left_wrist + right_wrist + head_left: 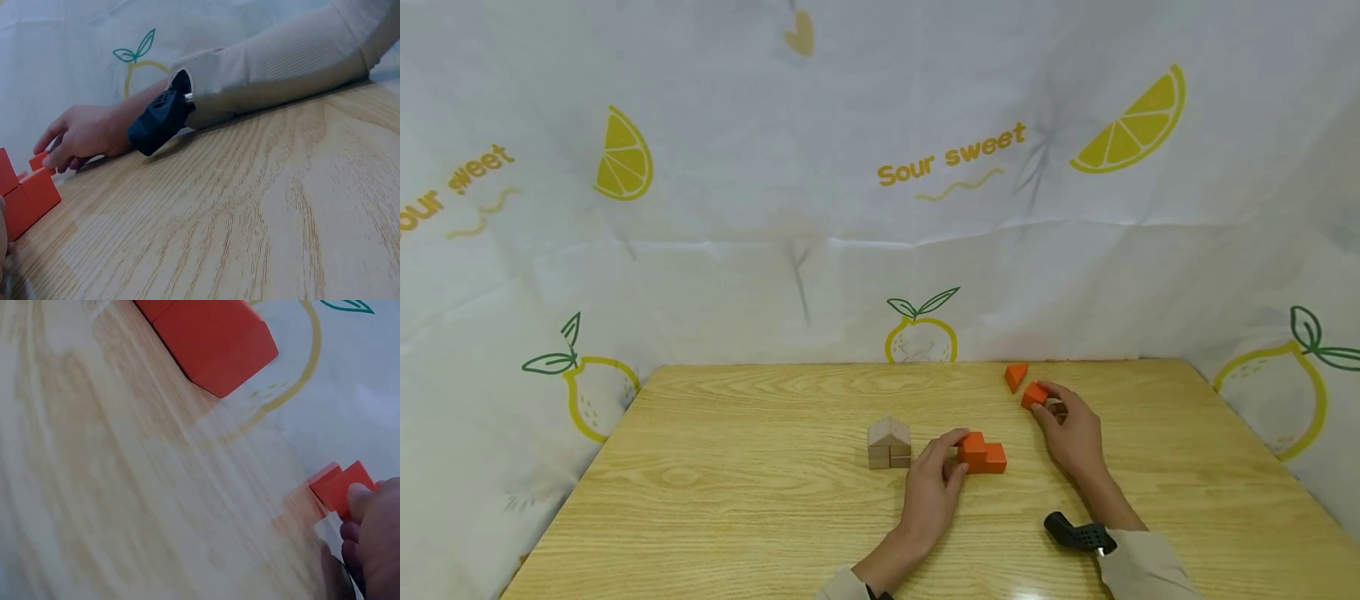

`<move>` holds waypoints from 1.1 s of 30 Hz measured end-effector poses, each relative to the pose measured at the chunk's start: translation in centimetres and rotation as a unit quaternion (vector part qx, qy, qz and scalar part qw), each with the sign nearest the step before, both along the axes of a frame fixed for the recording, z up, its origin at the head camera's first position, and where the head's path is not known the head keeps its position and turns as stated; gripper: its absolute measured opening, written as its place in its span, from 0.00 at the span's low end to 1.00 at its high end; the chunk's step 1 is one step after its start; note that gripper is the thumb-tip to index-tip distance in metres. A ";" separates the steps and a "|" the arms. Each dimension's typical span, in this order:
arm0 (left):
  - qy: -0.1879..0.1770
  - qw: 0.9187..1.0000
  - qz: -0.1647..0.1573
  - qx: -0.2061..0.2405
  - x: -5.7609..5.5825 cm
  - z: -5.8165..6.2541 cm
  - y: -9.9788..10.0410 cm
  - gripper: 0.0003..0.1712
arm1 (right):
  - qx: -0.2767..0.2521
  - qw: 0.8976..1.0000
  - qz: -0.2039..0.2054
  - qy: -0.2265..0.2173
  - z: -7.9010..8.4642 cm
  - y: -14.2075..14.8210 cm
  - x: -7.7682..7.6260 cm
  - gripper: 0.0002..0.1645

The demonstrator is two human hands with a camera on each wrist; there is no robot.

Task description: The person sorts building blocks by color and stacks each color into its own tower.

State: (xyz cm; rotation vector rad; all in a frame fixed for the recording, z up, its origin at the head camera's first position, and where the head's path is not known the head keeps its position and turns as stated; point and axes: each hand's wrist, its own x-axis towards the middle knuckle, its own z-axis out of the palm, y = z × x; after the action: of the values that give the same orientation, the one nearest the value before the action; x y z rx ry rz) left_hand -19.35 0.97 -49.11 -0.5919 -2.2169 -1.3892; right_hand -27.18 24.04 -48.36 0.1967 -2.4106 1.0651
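In the head view my left hand (927,496) holds the left end of a stepped group of orange wooden blocks (973,454) between thumb and fingers. Only a sliver of that hand shows in the left wrist view, beside the same blocks (34,197). Farther back and to the right, my right hand (1077,433) pinches a small orange block (1034,394); the right wrist view shows the thumb against this block (345,489). Just behind it lies an orange triangular block (1016,376). Left of my left hand stands a little house-shaped stack of plain wooden blocks (889,444).
The blocks stand on a wood-grain table (722,500). A white cloth (737,283) printed with lemons hangs behind its back edge. A black strap device (1078,535) sits at the right wrist, by a beige sleeve (1150,567).
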 end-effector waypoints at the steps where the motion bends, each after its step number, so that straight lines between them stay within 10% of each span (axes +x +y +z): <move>1: 0.000 1.000 0.000 0.000 0.0 0.0 0.0 0.30 | -0.004 1.000 -0.001 0.004 0.0 -0.1 0.0 0.23; 19: 0.011 1.000 -0.003 0.002 0.0 -0.1 0.1 0.30 | -0.059 0.997 0.000 0.057 0.3 -0.7 1.2 0.24; 33: 0.014 1.000 0.003 -0.002 -0.1 -0.2 0.1 0.28 | -0.084 0.978 0.154 0.113 1.6 -2.1 3.9 0.29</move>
State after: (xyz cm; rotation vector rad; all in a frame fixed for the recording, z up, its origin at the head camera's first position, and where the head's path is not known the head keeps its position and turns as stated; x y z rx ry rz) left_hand -19.46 1.03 -49.33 -0.6024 -2.1983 -1.3664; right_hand -23.32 21.97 -46.80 0.6155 -2.1176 1.2995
